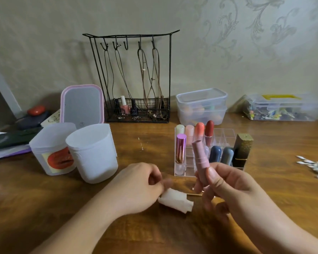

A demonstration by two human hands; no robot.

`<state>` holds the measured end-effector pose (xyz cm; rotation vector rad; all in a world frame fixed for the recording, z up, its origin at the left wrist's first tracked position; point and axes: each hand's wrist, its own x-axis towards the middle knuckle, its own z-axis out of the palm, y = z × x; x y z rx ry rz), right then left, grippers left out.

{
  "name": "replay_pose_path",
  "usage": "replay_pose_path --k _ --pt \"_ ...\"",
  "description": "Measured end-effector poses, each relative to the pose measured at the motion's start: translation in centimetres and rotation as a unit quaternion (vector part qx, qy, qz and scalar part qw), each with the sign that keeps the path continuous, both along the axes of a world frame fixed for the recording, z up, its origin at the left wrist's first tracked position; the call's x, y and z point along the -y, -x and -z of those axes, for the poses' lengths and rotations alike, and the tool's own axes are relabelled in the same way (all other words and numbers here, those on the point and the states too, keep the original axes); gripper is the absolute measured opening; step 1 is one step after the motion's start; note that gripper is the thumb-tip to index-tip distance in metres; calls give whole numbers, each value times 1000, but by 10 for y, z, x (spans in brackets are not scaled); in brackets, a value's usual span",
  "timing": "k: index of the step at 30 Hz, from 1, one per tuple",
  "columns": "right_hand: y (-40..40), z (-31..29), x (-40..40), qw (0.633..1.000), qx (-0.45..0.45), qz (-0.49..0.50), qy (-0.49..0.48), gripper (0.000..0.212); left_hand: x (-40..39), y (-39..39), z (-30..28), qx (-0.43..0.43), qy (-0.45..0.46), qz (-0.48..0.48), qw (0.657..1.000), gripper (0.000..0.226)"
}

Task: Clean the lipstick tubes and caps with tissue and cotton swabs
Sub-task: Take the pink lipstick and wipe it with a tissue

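Over the wooden table (44,208), a folded tissue (174,199) is pinched in the curled left hand (136,187). Further right, a pink lipstick tube (202,162) is gripped upright by the right hand (226,187), just before the clear organizer (222,134).

You work in dim, warm indoor light that leaves soft shadows behind the wire rack (130,77) on the wall (44,43). Your left hand (138,187) and the tissue (174,199) are smeared by motion blur. The wide lens bends the table (44,208) edge and softens the corners.
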<state>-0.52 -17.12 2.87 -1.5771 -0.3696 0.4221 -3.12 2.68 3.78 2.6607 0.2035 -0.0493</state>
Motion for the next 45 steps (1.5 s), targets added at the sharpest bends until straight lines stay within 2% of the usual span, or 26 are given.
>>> replay_pose_path --k 5,8,10,12,14,17,19,22,25,26,28,29,30,32,34,36,39,40,42,45 --pt "-2 8 -1 999 27 9 19 30 -3 2 4 -55 19 61 996 30" --pt "-4 12 0 998 62 20 2 31 -4 2 6 -5 55 96 994 18" --pt "-3 12 0 993 107 41 -39 31 -4 2 5 63 134 94 985 12" --pt "-2 11 0 981 143 78 -109 29 -1 2 3 116 232 66 964 15" --pt "1 7 2 965 167 110 -168 27 3 3 2 133 331 31 934 20" --pt "3 6 2 964 201 67 -164 47 8 4 5 105 461 -3 881 25" --pt "2 10 3 971 194 51 -134 58 11 5 7 84 490 -4 868 25" --pt "-1 14 2 974 180 60 -125 52 17 6 6 71 500 -13 863 24" --pt "-3 14 1 978 149 53 -133 44 13 2 9 122 512 -58 848 21" --pt "-3 14 1 980 141 51 -128 43 12 0 9 149 521 -76 837 18" --pt "-3 15 0 984 131 48 -112 37 8 -1 6 198 569 -102 792 14" --pt "-3 15 0 985 125 48 -110 36 6 -1 4 208 599 -87 769 13" --pt "-4 17 0 984 121 50 -118 37 5 0 2 204 615 -48 760 16" --pt "-6 18 -1 980 109 64 -155 49 5 3 2 163 597 44 784 48" --pt "-8 18 0 975 106 85 -177 66 8 5 6 119 540 95 828 69" --pt "-10 19 0 972 109 94 -184 73 12 7 7 110 478 112 864 61" --pt "-10 20 1 974 101 86 -186 70 16 8 6 146 421 108 889 21" --pt "-10 20 2 975 102 73 -183 66 15 8 7 167 397 98 897 14" --pt "-8 16 3 977 131 67 -152 50 14 7 7 205 363 66 907 13" --pt "0 6 4 961 206 122 -142 23 14 5 3 249 376 -24 892 18"
